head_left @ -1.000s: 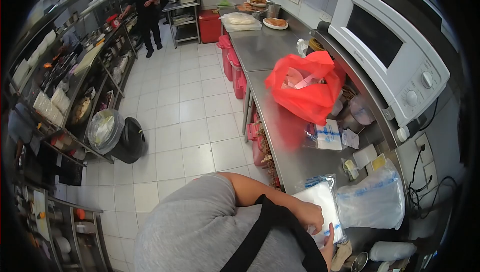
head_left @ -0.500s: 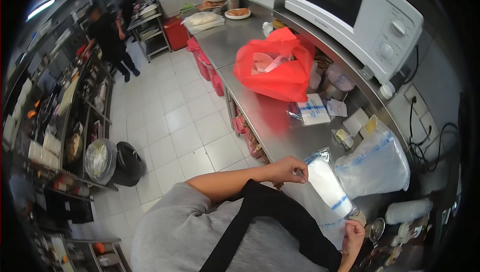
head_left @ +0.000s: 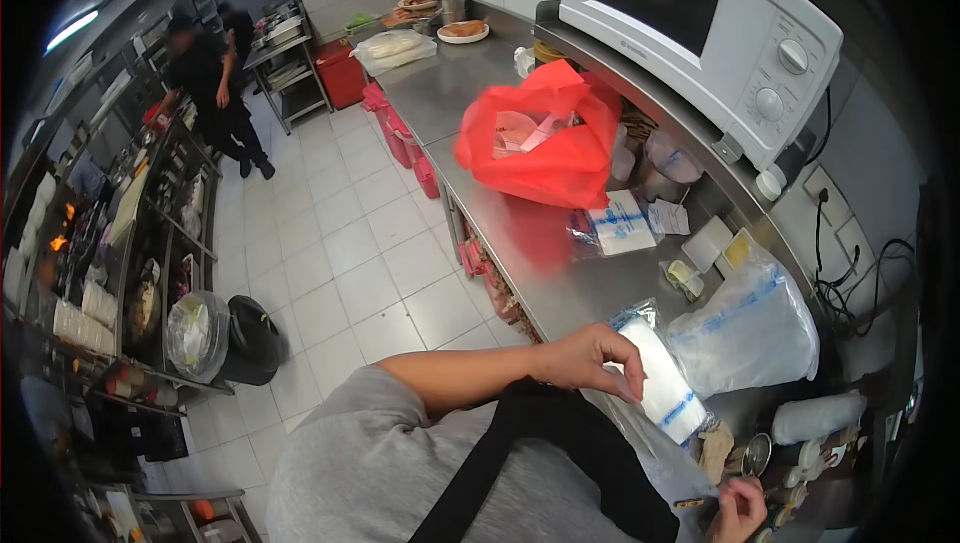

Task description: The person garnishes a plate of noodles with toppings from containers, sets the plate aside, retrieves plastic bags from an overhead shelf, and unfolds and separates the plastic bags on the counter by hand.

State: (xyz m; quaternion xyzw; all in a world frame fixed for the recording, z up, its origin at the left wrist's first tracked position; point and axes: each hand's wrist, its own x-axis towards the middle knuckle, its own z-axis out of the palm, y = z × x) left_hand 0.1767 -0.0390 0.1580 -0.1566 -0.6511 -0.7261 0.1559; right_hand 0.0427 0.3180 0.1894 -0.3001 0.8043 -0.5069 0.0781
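In the head view, the only one here, everything sorts itself around the white pack lying on the steel counter, with a blue-printed band across its near end. A sheer, clear plastic bag slants along the near side of that pack, between the person's two hands. The left hand is at the pack's near-left edge, palm down, thumb and forefinger pressed together and seemingly pinching the upper edge of the film. The right hand is below the pack's banded end, fingers curled beside the film's lower end; I cannot tell whether they pinch it. The step in hand looks like drawing this thin bag out to its length, and the next move calls, I judge, for a light hold at both ends, fingertips feeling for the mouth, since such film clings to itself. Just right of the pack is a bulky clear sack; just below the pack's banded end, a beige cloth, with a metal strainer beside it. Beyond the pack, farther up the counter, stands a red bag, open at the top, and above the pack, on a raised shelf, a white microwave.
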